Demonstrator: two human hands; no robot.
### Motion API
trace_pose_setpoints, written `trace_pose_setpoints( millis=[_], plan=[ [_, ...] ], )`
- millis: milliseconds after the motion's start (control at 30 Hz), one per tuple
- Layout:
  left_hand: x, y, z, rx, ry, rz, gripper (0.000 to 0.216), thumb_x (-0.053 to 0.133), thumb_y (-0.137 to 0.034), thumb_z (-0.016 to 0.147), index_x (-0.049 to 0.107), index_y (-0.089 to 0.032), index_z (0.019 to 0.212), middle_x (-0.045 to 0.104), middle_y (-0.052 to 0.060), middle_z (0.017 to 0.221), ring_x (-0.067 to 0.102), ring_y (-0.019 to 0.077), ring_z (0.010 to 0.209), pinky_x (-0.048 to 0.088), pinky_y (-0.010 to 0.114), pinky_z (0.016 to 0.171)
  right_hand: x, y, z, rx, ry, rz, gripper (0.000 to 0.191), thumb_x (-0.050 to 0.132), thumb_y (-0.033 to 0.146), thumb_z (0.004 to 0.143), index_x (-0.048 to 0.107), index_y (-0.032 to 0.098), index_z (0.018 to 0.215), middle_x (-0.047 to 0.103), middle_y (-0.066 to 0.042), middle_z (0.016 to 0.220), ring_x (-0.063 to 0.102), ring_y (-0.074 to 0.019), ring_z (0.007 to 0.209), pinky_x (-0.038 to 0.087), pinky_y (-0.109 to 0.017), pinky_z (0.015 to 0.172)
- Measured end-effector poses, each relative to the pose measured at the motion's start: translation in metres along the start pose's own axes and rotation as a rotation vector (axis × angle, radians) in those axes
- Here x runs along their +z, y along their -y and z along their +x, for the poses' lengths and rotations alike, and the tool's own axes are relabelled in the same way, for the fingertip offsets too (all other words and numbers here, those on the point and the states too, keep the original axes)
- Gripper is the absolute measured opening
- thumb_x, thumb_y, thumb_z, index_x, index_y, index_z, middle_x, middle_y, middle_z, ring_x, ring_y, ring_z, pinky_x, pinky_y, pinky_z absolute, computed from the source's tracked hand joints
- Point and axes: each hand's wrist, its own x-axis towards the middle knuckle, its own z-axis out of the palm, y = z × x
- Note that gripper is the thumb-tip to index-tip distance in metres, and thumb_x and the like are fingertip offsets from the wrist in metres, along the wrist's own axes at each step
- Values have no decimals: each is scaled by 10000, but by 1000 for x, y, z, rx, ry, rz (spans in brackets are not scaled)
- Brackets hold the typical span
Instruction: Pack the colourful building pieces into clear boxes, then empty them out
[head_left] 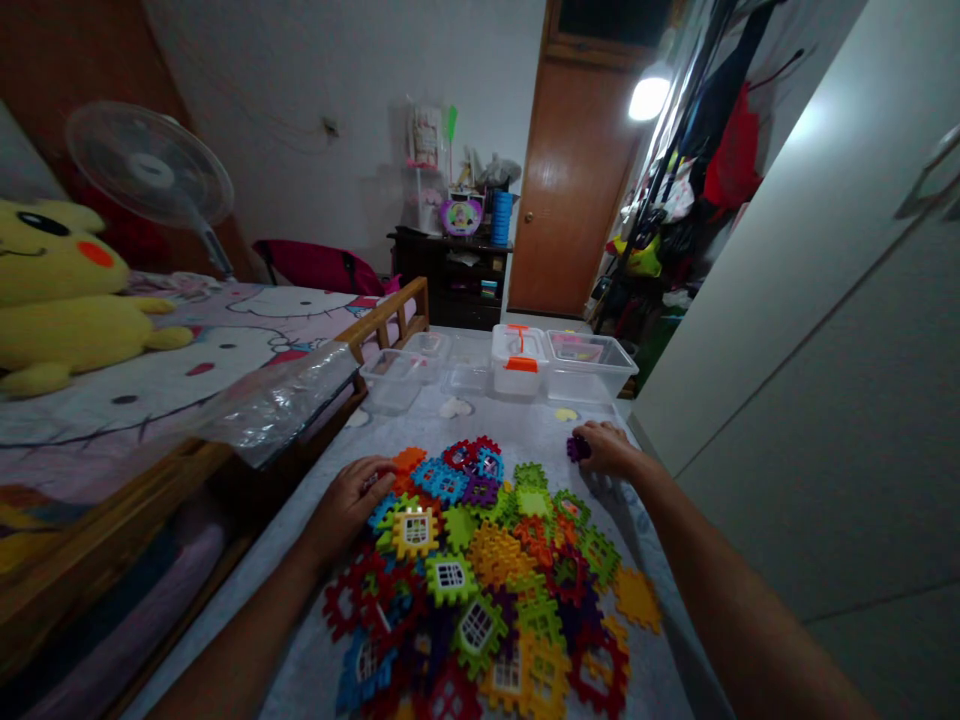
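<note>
A heap of colourful interlocking plastic tiles point(487, 570) lies on a pale sheet on the floor. My left hand point(352, 500) rests palm down on the heap's left edge, touching orange and blue tiles. My right hand point(609, 448) reaches past the heap's far right corner, fingers closed on a small purple tile point(577, 447). A small yellow piece point(566, 414) lies just beyond it.
Clear plastic boxes point(589, 365) and a white case with an orange latch point(519, 360) stand at the sheet's far end. A wooden bed point(225, 450) with a yellow plush toy point(67, 300) runs along the left. A white wardrobe point(810, 380) closes the right side.
</note>
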Motion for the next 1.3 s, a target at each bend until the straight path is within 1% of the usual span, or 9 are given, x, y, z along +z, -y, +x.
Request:
trace_pose_setpoints(
  millis=[100,200,333,500,767,833,933,1100,1300],
  plan=[
    [1,1,0,0,16,-10,441,453,-568,875,682,-214,1004,677,68,1099,601,255,1066,458,398,973,-8,16,-5,-21,-46,31,681,696,233,695,509,132,1342,506,-204,1368,450,-391,1216,366,-475,942],
    [1,3,1,14,20,-5,443,452,-569,870,684,-211,989,675,73,1097,591,264,1077,438,416,995,-15,52,-15,-148,-64,92,606,650,281,787,490,161,1359,529,-144,1363,472,-289,1228,360,-392,997],
    [1,2,0,12,-4,-3,435,456,-559,868,685,-210,990,670,78,1108,580,266,1098,422,428,1015,-14,112,-31,-462,-30,323,419,649,357,832,600,175,1206,639,-110,1200,551,-233,1123,398,-340,962],
    [1,1,-1,15,-29,-2,439,456,-560,862,689,-210,990,668,80,1119,581,263,1100,427,433,1017,-2,153,-39,-517,-51,279,308,701,406,777,658,167,966,660,-92,954,584,-223,891,431,-328,787],
    [0,-4,-1,29,-22,-6,407,459,-544,875,680,-218,981,674,72,1099,587,260,1082,443,427,996,-17,133,-39,-517,117,525,344,741,338,723,659,207,1031,680,-41,1026,617,-193,921,473,-316,835],
    [0,-5,-1,33,-18,1,393,457,-530,884,678,-221,985,673,67,1107,584,255,1087,444,418,997,-15,132,-28,-422,30,515,249,675,281,780,662,193,1013,683,-52,1025,619,-194,934,472,-319,849],
    [0,-3,-1,39,-16,2,378,464,-517,887,678,-221,983,673,63,1107,586,251,1087,443,404,997,-3,137,-9,-328,-102,437,345,632,189,775,626,146,1117,651,-115,1114,587,-233,1040,433,-359,931],
    [2,1,-1,42,-1,-10,378,466,-516,891,674,-218,995,671,68,1104,581,260,1090,437,415,991,12,141,3,-355,-98,411,491,682,172,691,606,140,1174,625,-114,1081,583,-233,998,439,-336,907],
    [1,-3,-1,17,-16,-19,387,467,-527,881,676,-219,988,673,69,1106,578,263,1090,436,424,993,-4,118,-9,-308,-128,402,473,681,187,676,624,132,1142,588,-96,1016,583,-198,919,454,-292,849]
  ],
)
